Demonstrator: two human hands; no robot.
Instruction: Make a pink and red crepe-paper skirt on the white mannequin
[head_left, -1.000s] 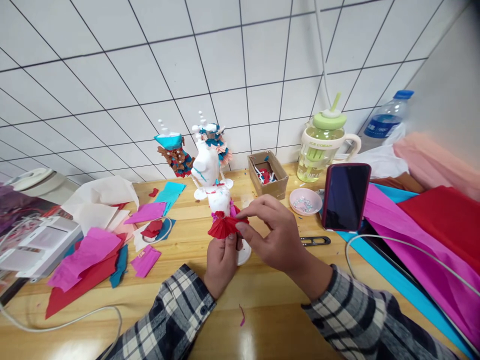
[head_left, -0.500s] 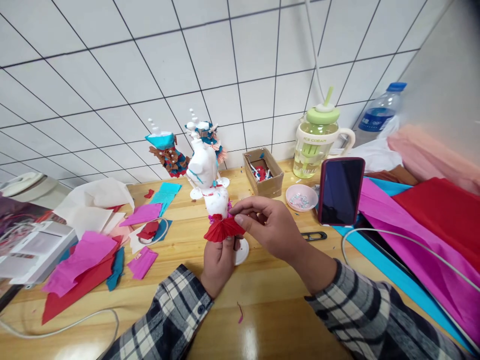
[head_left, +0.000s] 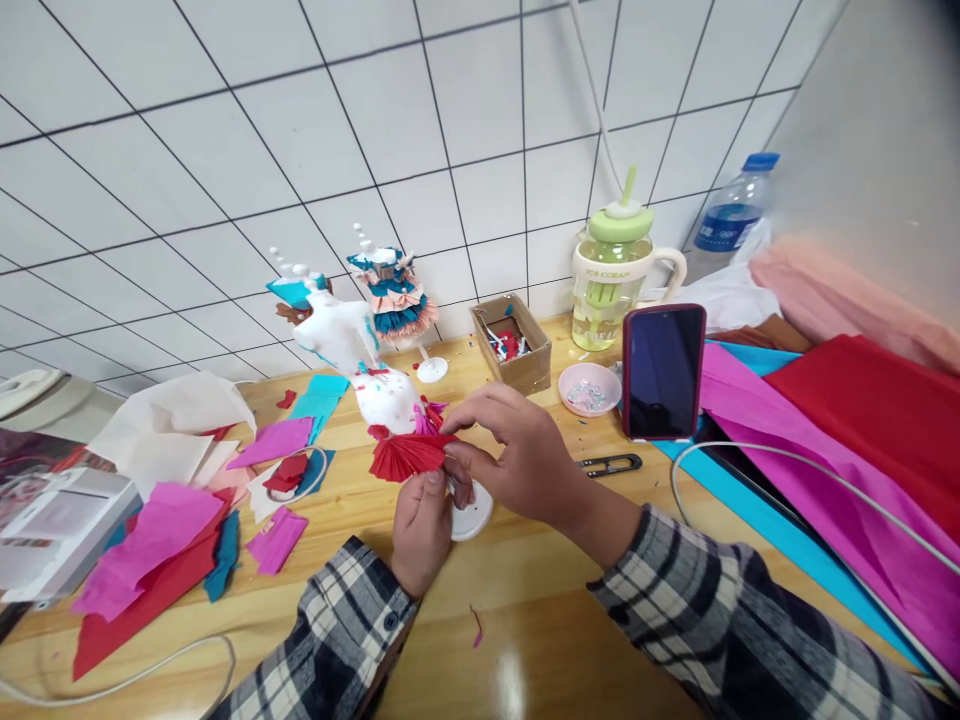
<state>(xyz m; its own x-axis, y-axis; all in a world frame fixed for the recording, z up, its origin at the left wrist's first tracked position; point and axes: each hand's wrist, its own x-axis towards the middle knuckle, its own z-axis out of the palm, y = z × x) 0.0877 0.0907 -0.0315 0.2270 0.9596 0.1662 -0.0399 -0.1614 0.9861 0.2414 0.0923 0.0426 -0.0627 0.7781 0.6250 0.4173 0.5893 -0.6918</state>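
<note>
A small white dress-form mannequin (head_left: pixel 341 337), tilted to the left, stands over the table in front of me. My left hand (head_left: pixel 421 528) is closed around its lower part, just below a red pleated paper piece (head_left: pixel 405 456); what exactly the fingers wrap is partly hidden. Below them shows the round white base (head_left: pixel 472 513). Thumb and fingertips of my right hand (head_left: pixel 517 452) pinch the right end of the pleated paper against the mannequin's lower edge. Pink ruffled paper (head_left: pixel 429 416) is attached just above it.
Two dressed mannequins, one in a blue-and-peach dress (head_left: pixel 397 300), stand behind. A cardboard box (head_left: pixel 525 365), a pink bowl (head_left: pixel 590 390), a phone (head_left: pixel 662 372), a drink jug (head_left: pixel 611 280) and thread snips (head_left: pixel 611 465) lie rightward. Coloured paper (head_left: pixel 154 545) covers the left; more sheets lie right.
The mannequin has tipped to the left and turned, uncovering the blue-and-peach dress behind. Both hands keep their places at the red paper. The whole view has shifted slightly.
</note>
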